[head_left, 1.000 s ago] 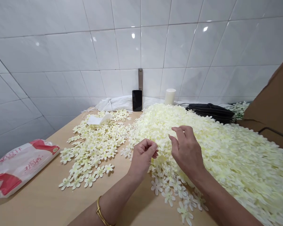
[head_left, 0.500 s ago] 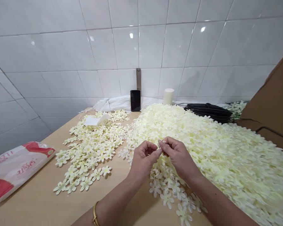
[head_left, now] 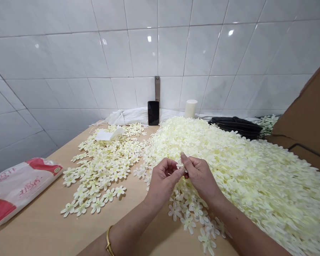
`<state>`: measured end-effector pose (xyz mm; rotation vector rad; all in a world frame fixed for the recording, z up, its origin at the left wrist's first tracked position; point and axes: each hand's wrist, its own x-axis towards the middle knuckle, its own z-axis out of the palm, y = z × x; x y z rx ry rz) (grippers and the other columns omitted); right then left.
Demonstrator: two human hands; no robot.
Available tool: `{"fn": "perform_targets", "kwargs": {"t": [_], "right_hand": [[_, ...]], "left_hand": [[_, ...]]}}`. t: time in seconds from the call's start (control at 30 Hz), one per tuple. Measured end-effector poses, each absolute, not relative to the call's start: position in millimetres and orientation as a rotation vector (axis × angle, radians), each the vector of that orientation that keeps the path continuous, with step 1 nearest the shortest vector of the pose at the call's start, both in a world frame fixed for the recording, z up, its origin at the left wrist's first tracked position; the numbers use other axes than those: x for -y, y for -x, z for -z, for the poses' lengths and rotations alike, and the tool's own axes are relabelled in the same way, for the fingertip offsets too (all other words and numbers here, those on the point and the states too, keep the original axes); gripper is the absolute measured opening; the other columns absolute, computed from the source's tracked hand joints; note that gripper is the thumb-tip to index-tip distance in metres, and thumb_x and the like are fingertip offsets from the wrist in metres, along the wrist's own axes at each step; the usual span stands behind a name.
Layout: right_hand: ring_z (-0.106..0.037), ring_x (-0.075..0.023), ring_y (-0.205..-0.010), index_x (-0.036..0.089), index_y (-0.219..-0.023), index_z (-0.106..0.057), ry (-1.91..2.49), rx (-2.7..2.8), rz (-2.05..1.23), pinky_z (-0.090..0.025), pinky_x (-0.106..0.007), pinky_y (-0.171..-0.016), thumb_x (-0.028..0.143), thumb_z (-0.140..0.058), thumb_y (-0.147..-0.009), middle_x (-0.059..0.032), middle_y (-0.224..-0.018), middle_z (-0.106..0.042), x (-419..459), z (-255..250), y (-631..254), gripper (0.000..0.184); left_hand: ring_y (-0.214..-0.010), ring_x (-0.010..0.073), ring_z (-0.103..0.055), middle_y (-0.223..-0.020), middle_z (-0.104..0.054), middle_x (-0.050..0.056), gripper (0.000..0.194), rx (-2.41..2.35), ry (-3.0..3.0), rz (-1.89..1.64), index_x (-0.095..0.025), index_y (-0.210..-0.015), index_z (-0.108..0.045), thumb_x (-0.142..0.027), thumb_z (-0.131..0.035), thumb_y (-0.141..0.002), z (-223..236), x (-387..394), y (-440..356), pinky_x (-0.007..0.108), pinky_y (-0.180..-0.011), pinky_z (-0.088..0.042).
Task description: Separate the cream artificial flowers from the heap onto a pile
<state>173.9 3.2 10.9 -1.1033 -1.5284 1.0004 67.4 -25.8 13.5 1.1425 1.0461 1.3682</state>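
The left hand [head_left: 162, 181] is pinching a small flower [head_left: 179, 166] between thumb and forefinger. The right hand [head_left: 202, 177] is bringing its bent thumb and fingers up against the same flower; whether it is gripping a petal or only touching, I cannot tell. The flower is sitting in the gap between the two sets of fingertips, at two o'clock from the left palm and ten o'clock from the right, so neither hand is clearly nearer. Fingers are hiding most of it, and no long axis is showing.

Taking twelve as towards the wall [head_left: 170, 53], a big heap of flowers [head_left: 256, 174] is spreading from twelve round to four o'clock, running behind and under the hands. Loose flowers [head_left: 188, 222] are trailing off it between five and six. At ten, a smaller pile of flowers [head_left: 106, 165] is lying on the worktop [head_left: 134, 193], with a scrap of paper [head_left: 110, 133] resting on top.

Farther out, a plastic packet [head_left: 24, 190] is lying near nine o'clock, a phone [head_left: 153, 113] is standing upright at eleven, a white cylinder [head_left: 190, 108] is standing just past twelve, and a black bag [head_left: 237, 127] is lying at two.
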Motion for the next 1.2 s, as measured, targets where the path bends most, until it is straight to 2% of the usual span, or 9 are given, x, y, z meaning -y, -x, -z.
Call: {"fn": "perform_targets", "kwargs": {"t": [0.13,0.23,0.3,0.37,0.43,0.6,0.7,0.83,1.2], "right_hand": [[-0.039,-0.0095,-0.043,0.018,-0.047,-0.038,1.166,1.668,-0.818,-0.031,-0.022,-0.042,0.049,-0.039,-0.082,0.0023,-0.043,-0.039,1,-15,-174,0.046],[-0.043,-0.0120,-0.047,0.018,-0.057,-0.047,1.284,1.773,-0.416,-0.033,-0.024,-0.045,0.037,-0.038,-0.085,-0.0002,-0.051,-0.046,0,-15,-177,0.035],[-0.051,-0.0177,-0.065,0.015,-0.078,-0.055,1.292,1.814,-0.117,-0.040,-0.029,-0.057,0.024,-0.040,-0.081,-0.0065,-0.071,-0.055,-2,-14,-180,0.017],[-0.050,-0.0237,-0.088,0.012,-0.097,-0.054,1.228,1.844,0.080,-0.041,-0.036,-0.073,0.013,-0.040,-0.076,-0.0130,-0.093,-0.054,-3,-13,-181,0.025],[-0.047,-0.0247,-0.094,0.013,-0.098,-0.054,1.137,1.878,0.131,-0.040,-0.039,-0.080,0.009,-0.037,-0.076,-0.0136,-0.096,-0.052,-4,-12,-180,0.028],[-0.050,-0.0203,-0.085,0.017,-0.084,-0.056,1.020,1.815,-0.140,-0.041,-0.034,-0.075,0.022,-0.038,-0.085,-0.0090,-0.086,-0.055,0,-14,-176,0.019],[-0.052,-0.0177,-0.076,0.017,-0.086,-0.056,1.083,1.772,-0.521,-0.041,-0.030,-0.066,0.032,-0.044,-0.083,-0.0068,-0.082,-0.057,2,-17,-175,0.019],[-0.045,-0.0125,-0.061,0.018,-0.071,-0.052,1.108,1.709,-0.933,-0.036,-0.025,-0.056,0.035,-0.047,-0.080,0.0003,-0.064,-0.051,2,-18,-175,0.021],[-0.031,-0.0095,-0.051,0.019,-0.054,-0.034,1.082,1.554,-0.964,-0.029,-0.023,-0.048,0.049,-0.045,-0.079,0.0048,-0.051,-0.031,-2,-13,-175,0.041]], "left_hand": [[-0.054,0.0081,-0.046,-0.056,-0.050,-0.003,0.012,-1.087,-1.159,-1.437,-0.016,-0.061,-0.051,-0.023,-0.057,-0.069,-14,26,-65,0.021,-0.055,-0.038],[-0.054,0.0084,-0.047,-0.056,-0.049,-0.003,0.012,-1.143,-1.127,-1.468,-0.016,-0.061,-0.052,-0.023,-0.057,-0.069,-13,24,-61,0.021,-0.056,-0.039],[-0.053,0.0080,-0.047,-0.055,-0.048,-0.004,0.012,-1.163,-1.096,-1.486,-0.016,-0.061,-0.052,-0.024,-0.056,-0.069,-12,22,-58,0.021,-0.056,-0.040],[-0.052,0.0077,-0.046,-0.055,-0.048,-0.004,0.012,-1.170,-1.073,-1.501,-0.016,-0.061,-0.052,-0.024,-0.056,-0.068,-11,20,-57,0.021,-0.056,-0.039],[-0.053,0.0081,-0.046,-0.056,-0.049,-0.003,0.011,-1.161,-1.071,-1.505,-0.016,-0.061,-0.052,-0.024,-0.056,-0.068,-10,19,-57,0.021,-0.056,-0.040],[-0.056,0.0097,-0.048,-0.058,-0.050,-0.002,0.011,-1.150,-1.146,-1.498,-0.016,-0.063,-0.052,-0.025,-0.055,-0.069,-10,22,-59,0.023,-0.058,-0.041],[-0.056,0.0100,-0.046,-0.057,-0.049,-0.002,0.012,-1.156,-1.203,-1.499,-0.016,-0.063,-0.052,-0.025,-0.054,-0.071,-10,23,-60,0.023,-0.057,-0.039],[-0.058,0.0096,-0.044,-0.060,-0.050,-0.002,0.012,-1.148,-1.257,-1.488,-0.016,-0.064,-0.053,-0.024,-0.054,-0.072,-10,25,-62,0.023,-0.057,-0.037],[-0.057,0.0089,-0.045,-0.060,-0.051,-0.002,0.017,-1.047,-1.195,-1.415,-0.015,-0.065,-0.053,-0.028,-0.062,-0.066,-12,27,-66,0.022,-0.055,-0.037]]}}
